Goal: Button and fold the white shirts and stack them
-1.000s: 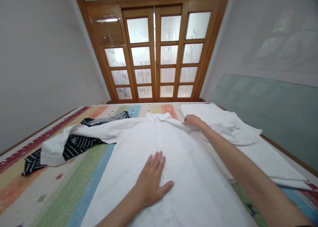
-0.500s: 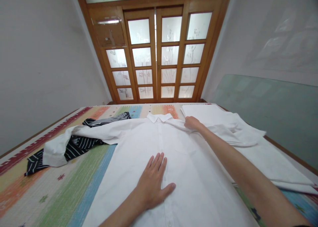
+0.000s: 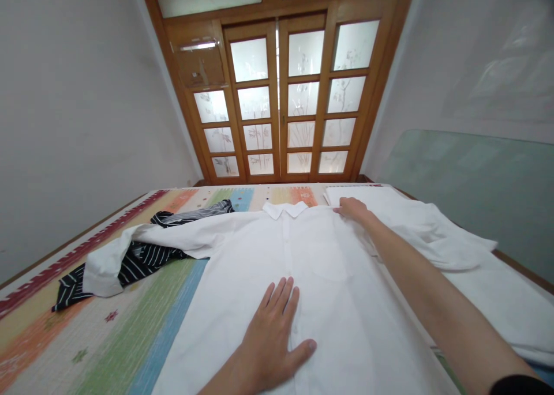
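Note:
A white button-up shirt (image 3: 242,291) lies spread front side up, its collar at the far end and one sleeve stretched out to the left. My left hand (image 3: 277,331) rests flat on the shirt's lower front beside the button strip, fingers spread. At the shirt's right shoulder, my right hand (image 3: 352,208) is closed on the fabric, fingertips pinching the seam. Part of the sleeve on that side is behind my right forearm.
Under the left sleeve is a black-and-white striped garment (image 3: 149,256). More white cloth (image 3: 502,291) lies folded at the right. A multicoloured striped cover (image 3: 147,320) spreads beneath everything. Beyond it are wooden doors (image 3: 281,95); a glass panel (image 3: 471,181) leans by the right wall.
My right hand has pulled the shirt's shoulder outward to the right, and the fabric there looks flatter. My left hand stays flat on the shirt. The whole view has shifted slightly.

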`<state>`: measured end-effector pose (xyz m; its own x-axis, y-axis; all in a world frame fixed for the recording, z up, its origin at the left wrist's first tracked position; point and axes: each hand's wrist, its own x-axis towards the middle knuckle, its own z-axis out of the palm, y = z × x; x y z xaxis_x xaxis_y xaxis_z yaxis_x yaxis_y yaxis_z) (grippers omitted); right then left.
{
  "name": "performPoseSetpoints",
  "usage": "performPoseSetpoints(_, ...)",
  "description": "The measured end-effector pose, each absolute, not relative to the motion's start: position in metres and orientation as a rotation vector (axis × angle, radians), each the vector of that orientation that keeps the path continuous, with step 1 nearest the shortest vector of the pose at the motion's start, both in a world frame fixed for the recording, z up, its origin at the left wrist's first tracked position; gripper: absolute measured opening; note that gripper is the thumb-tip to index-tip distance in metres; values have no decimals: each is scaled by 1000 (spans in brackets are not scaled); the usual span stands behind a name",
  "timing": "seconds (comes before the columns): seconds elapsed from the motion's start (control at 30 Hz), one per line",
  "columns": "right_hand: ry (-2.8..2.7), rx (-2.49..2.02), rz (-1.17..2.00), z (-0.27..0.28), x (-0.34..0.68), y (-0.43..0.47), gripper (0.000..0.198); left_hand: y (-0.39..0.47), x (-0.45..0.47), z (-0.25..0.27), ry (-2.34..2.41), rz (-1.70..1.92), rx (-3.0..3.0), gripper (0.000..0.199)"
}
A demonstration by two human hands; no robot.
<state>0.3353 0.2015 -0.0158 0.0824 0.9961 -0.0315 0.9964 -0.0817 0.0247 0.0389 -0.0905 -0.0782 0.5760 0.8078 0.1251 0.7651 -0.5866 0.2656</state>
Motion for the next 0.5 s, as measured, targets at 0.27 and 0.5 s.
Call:
performPoseSetpoints(0.27,2047,2309,44,-22,356,210,48,-59,33,-64,1349,466,2658,55)
performPoseSetpoints(0.5,2156,2241,115,-22,332,194,30,88,-6,-22,1852,632,2569,37)
